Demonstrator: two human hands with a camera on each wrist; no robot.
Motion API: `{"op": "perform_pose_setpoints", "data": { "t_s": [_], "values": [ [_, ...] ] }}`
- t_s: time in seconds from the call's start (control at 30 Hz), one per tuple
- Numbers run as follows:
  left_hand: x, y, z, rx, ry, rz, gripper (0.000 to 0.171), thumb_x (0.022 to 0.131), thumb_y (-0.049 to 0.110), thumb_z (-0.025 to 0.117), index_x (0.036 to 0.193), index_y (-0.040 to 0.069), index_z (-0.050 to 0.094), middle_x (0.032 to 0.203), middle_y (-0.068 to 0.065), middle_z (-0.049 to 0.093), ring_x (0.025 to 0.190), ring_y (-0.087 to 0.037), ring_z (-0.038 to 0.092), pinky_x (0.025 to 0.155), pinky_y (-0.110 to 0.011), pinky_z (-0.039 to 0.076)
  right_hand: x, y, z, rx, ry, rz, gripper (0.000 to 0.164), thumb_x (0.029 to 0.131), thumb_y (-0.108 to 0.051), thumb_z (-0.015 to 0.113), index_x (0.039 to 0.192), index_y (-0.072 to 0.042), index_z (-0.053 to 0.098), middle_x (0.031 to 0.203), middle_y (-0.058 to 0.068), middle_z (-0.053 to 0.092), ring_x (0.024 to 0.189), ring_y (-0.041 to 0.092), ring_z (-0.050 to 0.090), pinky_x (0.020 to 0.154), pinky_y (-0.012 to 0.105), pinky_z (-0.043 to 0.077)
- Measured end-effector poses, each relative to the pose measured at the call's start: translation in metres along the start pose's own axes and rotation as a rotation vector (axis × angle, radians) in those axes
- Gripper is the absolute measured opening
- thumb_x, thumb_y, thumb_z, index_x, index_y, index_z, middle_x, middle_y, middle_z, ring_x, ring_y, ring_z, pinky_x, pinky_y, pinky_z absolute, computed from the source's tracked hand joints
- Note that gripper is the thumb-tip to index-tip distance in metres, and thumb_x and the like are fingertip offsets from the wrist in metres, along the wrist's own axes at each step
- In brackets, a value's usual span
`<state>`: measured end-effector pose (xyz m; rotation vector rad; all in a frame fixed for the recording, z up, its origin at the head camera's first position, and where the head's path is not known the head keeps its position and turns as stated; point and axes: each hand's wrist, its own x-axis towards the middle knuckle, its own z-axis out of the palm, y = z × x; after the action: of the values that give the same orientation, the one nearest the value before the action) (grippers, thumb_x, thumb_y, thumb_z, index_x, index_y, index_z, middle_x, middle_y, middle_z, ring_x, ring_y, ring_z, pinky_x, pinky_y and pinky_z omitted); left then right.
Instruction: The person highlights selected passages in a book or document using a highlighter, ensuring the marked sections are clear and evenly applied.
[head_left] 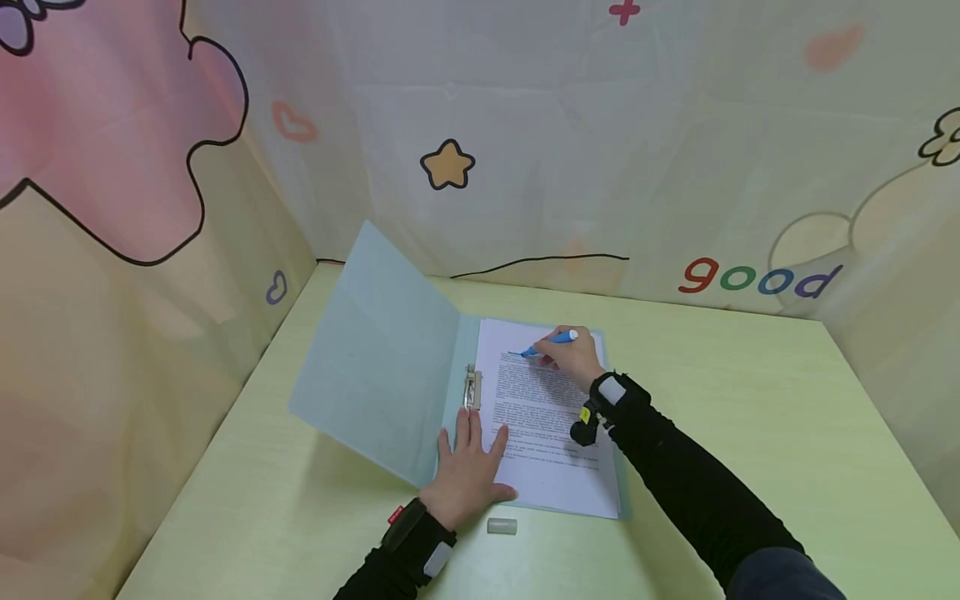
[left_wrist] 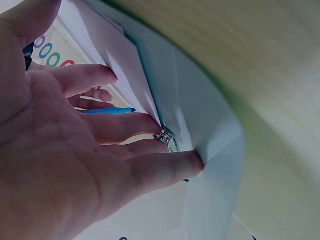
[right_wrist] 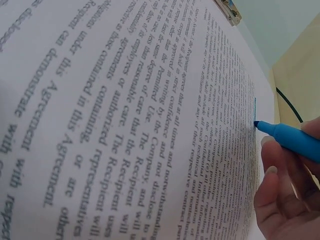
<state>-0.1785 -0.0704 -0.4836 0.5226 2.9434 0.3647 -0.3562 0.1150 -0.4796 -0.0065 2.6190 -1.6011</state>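
Note:
My right hand (head_left: 573, 358) pinches a blue marker (right_wrist: 295, 140), its tip at the top line of the printed page (head_left: 547, 417). A short blue stroke shows by that tip in the right wrist view. The sheets lie in an opened light-blue folder (head_left: 382, 358), whose left cover stands tilted up. With fingers spread, my left hand (head_left: 461, 479) rests at the folder's lower fold and the left edge of the paper. Its fingertips reach just below the metal clip (head_left: 472, 388). In the left wrist view the little finger touches the folder (left_wrist: 220, 145).
A small grey cap-like cylinder (head_left: 502, 526) lies on the pale yellow table (head_left: 750, 417), just below the folder's bottom edge. Printed cloth (head_left: 525, 183) hangs behind the table and along both sides.

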Motion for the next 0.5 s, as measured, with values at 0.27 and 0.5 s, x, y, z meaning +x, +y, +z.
{"op": "perform_pose_setpoints", "data": {
  "t_s": [0.27,0.5],
  "values": [
    [0.0011,-0.0003,0.0015,-0.017,-0.007,-0.006,0.084,0.074,0.051,0.067,0.142,0.010,0.038,0.147,-0.035,0.024,0.135,-0.048,0.013,0.102,-0.069,0.024,-0.0013,0.0007,-0.0018,0.008,-0.002,0.014,0.021,0.080,-0.019,0.069,0.082,0.002,0.065,0.083,0.026,0.072,0.070,0.026,0.067,0.055,0.027,0.051],
    [0.0010,0.0002,0.0022,-0.009,-0.006,-0.007,0.083,0.074,0.050,0.068,0.141,0.011,0.039,0.147,-0.034,0.024,0.135,-0.048,0.013,0.102,-0.069,0.024,-0.0021,0.0005,-0.0040,0.001,0.000,0.013,0.022,0.080,-0.019,0.068,0.084,0.002,0.064,0.083,0.024,0.072,0.069,0.025,0.068,0.056,0.027,0.050]
  ]
}}
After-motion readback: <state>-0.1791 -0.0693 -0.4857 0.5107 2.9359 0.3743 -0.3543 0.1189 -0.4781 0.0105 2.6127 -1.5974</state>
